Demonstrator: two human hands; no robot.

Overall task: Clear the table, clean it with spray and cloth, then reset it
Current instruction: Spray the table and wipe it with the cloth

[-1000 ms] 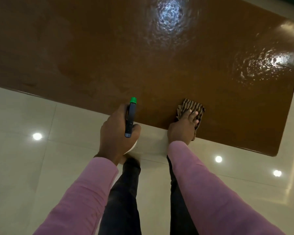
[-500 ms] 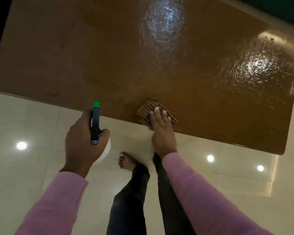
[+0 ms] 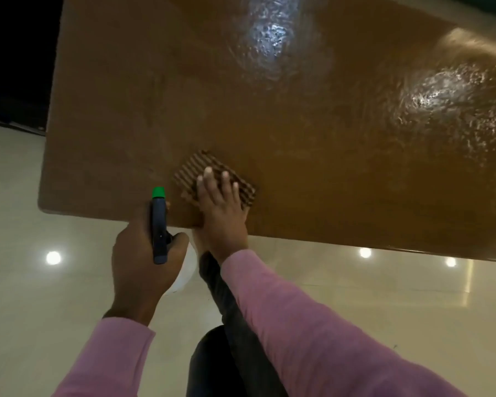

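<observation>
While the right hand lies flat with straight fingers on the striped cloth at lower centre of the frame, close to the near edge of the bench, the left hand is curled round the spray bottle just to its left. The bottle's green nozzle points up the frame across that edge, and its white body hangs over the floor.

Several things could go wrong from here. The cloth is only pressed, not gripped, so a fast stroke could let it bunch up or slip out from under the palm. A pull toward the lower frame could drag it off the edge. The two hands are nearly touching, so a wipe to the left might knock the bottle. An accidental squeeze would probably send spray over the bench corner onto the glossy floor and make it slippery. The shiny, rippled patches suggest liquid at upper centre and right that the cloth has not reached, and it may dry in streaks.

By count there are one bench, one cloth, one spray bottle, two hands, two pink sleeves, two large glare patches on the bench and three light spots reflected in the floor.
</observation>
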